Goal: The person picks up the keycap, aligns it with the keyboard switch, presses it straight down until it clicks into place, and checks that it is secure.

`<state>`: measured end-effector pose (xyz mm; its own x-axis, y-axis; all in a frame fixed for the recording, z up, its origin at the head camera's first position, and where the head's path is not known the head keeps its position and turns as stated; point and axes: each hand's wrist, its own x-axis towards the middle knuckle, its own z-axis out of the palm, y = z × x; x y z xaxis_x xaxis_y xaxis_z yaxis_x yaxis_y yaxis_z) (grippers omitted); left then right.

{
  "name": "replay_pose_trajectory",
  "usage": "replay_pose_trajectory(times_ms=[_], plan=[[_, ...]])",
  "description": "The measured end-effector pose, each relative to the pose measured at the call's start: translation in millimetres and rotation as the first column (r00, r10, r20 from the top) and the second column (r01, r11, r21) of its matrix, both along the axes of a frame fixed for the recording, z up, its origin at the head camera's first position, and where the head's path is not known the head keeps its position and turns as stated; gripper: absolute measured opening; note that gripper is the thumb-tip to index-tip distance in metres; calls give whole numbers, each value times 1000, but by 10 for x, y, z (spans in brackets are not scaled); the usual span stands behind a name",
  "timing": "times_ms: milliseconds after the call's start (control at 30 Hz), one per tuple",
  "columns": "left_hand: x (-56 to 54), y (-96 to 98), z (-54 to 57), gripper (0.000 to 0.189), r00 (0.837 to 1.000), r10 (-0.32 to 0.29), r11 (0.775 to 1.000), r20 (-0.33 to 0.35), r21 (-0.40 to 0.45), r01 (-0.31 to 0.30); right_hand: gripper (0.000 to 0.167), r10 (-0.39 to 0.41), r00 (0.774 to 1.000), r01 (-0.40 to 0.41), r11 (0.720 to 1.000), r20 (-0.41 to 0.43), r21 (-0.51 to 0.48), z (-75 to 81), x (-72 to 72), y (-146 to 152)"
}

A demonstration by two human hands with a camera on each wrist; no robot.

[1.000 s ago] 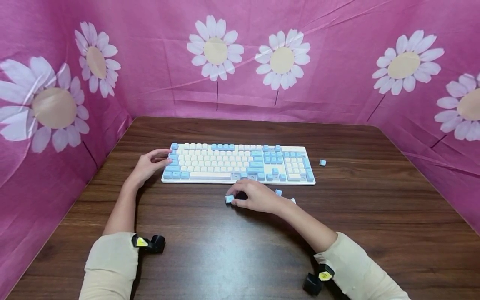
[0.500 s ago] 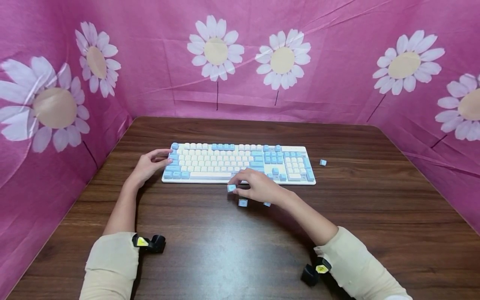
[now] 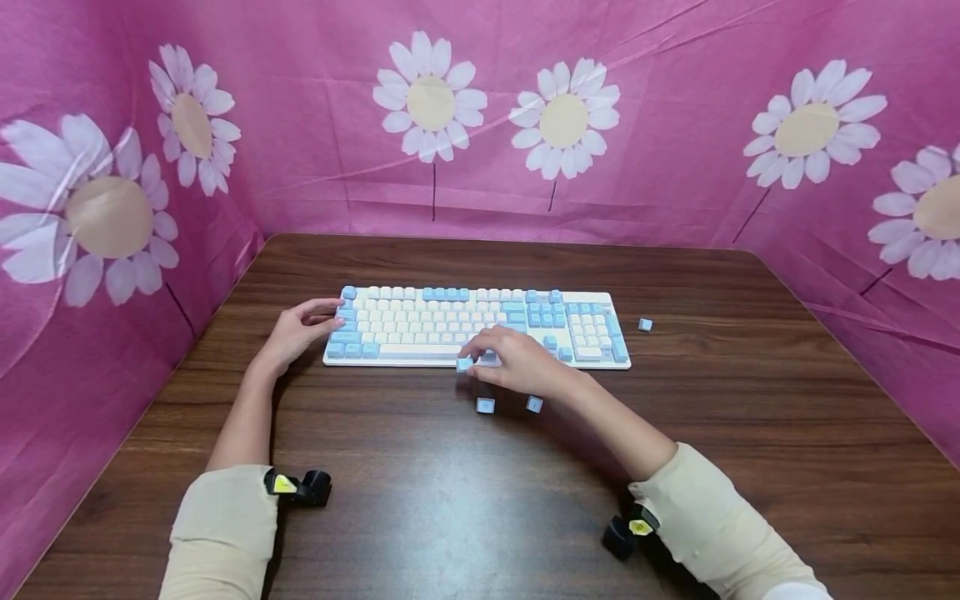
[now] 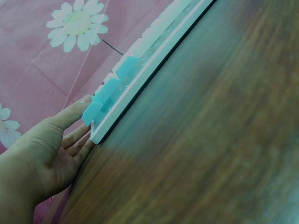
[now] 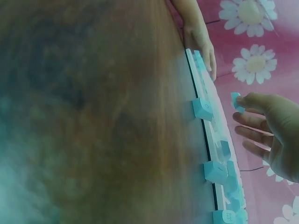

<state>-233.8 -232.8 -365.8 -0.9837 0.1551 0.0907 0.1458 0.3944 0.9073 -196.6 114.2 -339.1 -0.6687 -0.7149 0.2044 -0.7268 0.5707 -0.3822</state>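
Observation:
A white and light-blue keyboard (image 3: 420, 327) lies across the desk. At its left end, my left hand (image 3: 294, 333) touches the blue keys and the side edge with extended fingers; in the left wrist view the thumb (image 4: 74, 112) meets a corner key. With thumb and finger, my right hand (image 3: 517, 360) pinches a light-blue keycap (image 3: 464, 365) by the keyboard's front edge. The right wrist view shows this keycap (image 5: 236, 102) at the thumb tip, the other fingers spread apart. Part of the lower key row is hidden behind the right hand.
Two loose keycaps, one left (image 3: 486, 406) and one right (image 3: 534, 404), lie in front of the keyboard. Another keycap (image 3: 646, 325) lies beyond its right end. The brown wooden desk (image 3: 420, 500) meets pink flowered cloth (image 3: 315, 150) at the back and sides.
My right hand has carried the pinched keycap up from the desk to the keyboard's front edge, uncovering two loose keycaps and covering others. My left hand has stayed put.

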Motion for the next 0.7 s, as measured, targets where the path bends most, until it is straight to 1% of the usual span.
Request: replay_pose_trajectory(times_ms=[167,300,500,700], plan=[[-109,-76,-141,49,1000,6,1000,-5,-10,-6,21,-11,1000,11,1000,-14,8,13,-38,16],[-139,-97,-187,51,1000,16,999,-5,-32,-16,21,-24,1000,24,1000,-16,9,8,-65,25],[-127,-98,-163,52,1000,14,999,2,-29,-14,21,-60,998,60,998,-11,12,-6,-92,17],[-36,-26,-28,48,1000,4,1000,17,-9,-4,19,-93,996,93,995,-18,21,-22,-116,8]])
